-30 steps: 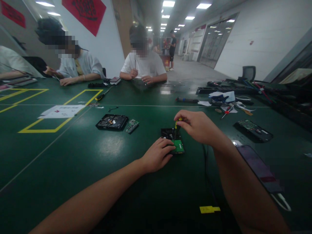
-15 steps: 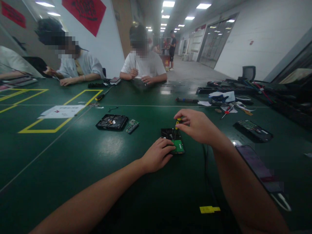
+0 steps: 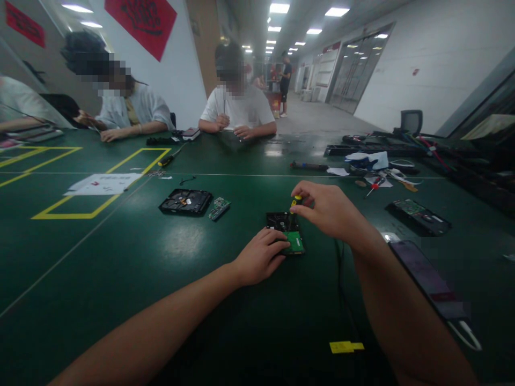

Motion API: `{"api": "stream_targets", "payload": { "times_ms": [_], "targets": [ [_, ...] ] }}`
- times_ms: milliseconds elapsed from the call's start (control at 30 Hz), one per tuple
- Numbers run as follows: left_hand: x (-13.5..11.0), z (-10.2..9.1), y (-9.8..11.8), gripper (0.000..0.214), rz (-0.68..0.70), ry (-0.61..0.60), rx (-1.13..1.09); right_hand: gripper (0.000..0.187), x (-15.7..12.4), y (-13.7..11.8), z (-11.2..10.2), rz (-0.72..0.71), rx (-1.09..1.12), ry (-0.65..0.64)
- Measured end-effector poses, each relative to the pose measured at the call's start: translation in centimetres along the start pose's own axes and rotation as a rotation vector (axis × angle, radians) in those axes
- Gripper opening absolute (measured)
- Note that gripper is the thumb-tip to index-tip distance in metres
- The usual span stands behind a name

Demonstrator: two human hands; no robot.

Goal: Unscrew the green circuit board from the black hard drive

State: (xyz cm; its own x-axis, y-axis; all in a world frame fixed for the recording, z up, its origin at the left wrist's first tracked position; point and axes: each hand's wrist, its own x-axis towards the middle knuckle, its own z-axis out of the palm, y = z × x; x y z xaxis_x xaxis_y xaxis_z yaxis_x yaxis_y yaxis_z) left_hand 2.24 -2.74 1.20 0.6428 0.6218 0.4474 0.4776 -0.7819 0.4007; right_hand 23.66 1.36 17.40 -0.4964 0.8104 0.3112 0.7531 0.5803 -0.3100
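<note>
A black hard drive [image 3: 280, 220] with a green circuit board [image 3: 295, 242] lies on the green table in front of me. My left hand [image 3: 259, 257] rests curled against the drive's near left side and holds it down. My right hand [image 3: 328, 208] pinches the yellow-capped handle of a small screwdriver [image 3: 296, 201] that stands upright on the drive. The screwdriver's tip is hidden by the drive and my fingers.
A second opened hard drive [image 3: 185, 201] and a loose circuit board [image 3: 219, 207] lie to the left. A phone [image 3: 426, 279] lies by my right forearm, another drive [image 3: 418, 216] further right. A yellow tag [image 3: 346, 347] lies near me. Two people sit across the table.
My right hand's fingers have shifted slightly on the screwdriver handle, as in turning it. My left hand and the drive have stayed in place.
</note>
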Motion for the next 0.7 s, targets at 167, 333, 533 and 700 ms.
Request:
{"api": "stream_targets", "payload": {
  "times_ms": [167,333,533,700],
  "targets": [
    [0.0,0.0,0.0,0.035,-0.002,-0.007,-0.007,0.019,-0.1,-0.1,-0.3,-0.013,0.012,-0.018],
    [0.0,0.0,-0.1,0.035,0.001,0.002,-0.006,0.024,-0.2,0.3,-0.3,-0.039,0.11,-0.062],
    [0.0,0.0,-0.1,0.037,-0.001,-0.002,-0.011,0.023,0.0,0.7,-0.1,-0.019,0.269,-0.128],
    [0.1,-0.1,0.0,0.036,0.004,-0.003,-0.01,0.025,0.2,1.7,0.1,-0.036,0.309,-0.164]
  ]
}}
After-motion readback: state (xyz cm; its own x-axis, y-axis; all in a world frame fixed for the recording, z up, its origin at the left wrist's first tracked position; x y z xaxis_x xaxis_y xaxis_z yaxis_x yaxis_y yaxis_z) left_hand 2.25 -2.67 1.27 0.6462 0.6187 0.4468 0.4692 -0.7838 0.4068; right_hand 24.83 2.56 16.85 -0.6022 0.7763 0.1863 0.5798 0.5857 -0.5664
